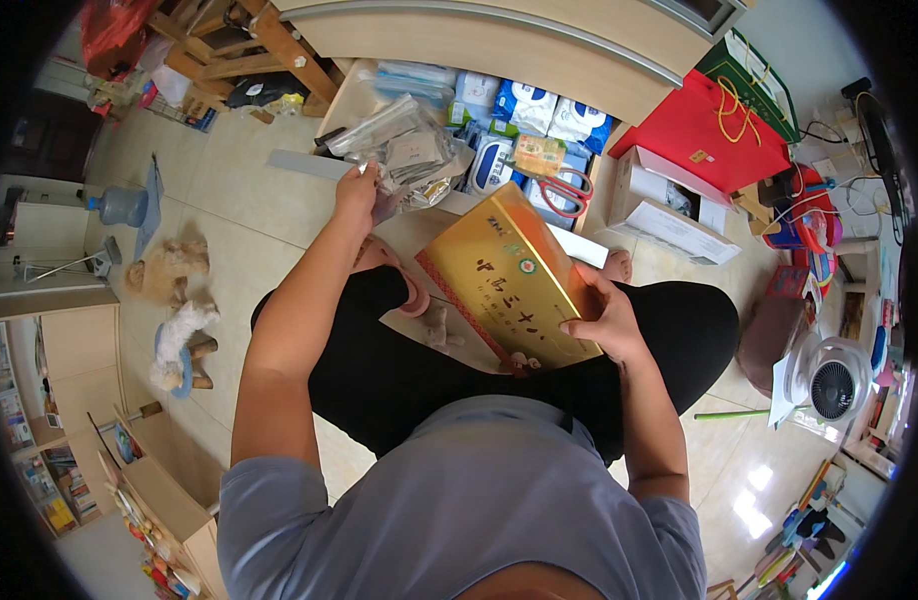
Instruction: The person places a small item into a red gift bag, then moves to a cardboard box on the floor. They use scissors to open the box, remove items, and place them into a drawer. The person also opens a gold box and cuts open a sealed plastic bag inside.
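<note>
My left hand (358, 196) grips the lower edge of a clear zip plastic bag (410, 154) with silvery packets in it, over the left part of an open drawer (348, 101). In my right hand (607, 319) is a gold cardboard box (507, 281) with dark writing, tilted above my lap, my thumb on its face and the fingers partly hidden. Packs of wet wipes (530, 105) fill much of the drawer. Scissors with red and grey handles (567, 193) lie on the packs, beside a small yellowish packet (539, 154).
Right of the drawer are an open white box (657, 202) and a red gift bag (703, 135). Two small dogs (166, 270), a blue water jug (121, 206) and a wooden frame (241, 64) are at the left. A white fan (834, 386) stands far right.
</note>
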### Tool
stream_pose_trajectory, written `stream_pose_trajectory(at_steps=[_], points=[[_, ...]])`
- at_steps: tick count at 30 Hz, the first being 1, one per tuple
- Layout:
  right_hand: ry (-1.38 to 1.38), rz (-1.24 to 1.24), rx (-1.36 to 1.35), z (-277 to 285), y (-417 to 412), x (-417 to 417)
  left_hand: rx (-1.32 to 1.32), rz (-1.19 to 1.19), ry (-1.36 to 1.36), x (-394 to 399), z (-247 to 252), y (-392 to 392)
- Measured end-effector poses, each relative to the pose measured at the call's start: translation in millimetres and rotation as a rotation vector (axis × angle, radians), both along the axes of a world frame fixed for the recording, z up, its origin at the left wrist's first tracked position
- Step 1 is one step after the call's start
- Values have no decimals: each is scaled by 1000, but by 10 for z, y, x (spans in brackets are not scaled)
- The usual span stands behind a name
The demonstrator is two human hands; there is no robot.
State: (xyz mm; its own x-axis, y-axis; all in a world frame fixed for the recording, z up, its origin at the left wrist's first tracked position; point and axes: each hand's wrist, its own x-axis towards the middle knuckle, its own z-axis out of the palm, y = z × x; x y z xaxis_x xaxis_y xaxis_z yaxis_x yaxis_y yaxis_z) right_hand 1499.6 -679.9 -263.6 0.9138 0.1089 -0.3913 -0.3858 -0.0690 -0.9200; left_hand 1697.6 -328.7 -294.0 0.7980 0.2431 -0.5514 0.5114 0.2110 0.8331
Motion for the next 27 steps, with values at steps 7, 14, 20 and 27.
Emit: stream_pose_trajectory(at_steps=[7,14,20,27], points=[[91,-231,424,240,-43,-134,-51,226,-299,-82,546,411],[43,-292,401,717,58,-383,32,295,-477,-204,1231,457],[-174,-304,310,1246,66,-856,372,71,-943,-422,1326,157],[-204,-138,-25,1717,-103,-961,475,13,-1160,-629,1584,46]])
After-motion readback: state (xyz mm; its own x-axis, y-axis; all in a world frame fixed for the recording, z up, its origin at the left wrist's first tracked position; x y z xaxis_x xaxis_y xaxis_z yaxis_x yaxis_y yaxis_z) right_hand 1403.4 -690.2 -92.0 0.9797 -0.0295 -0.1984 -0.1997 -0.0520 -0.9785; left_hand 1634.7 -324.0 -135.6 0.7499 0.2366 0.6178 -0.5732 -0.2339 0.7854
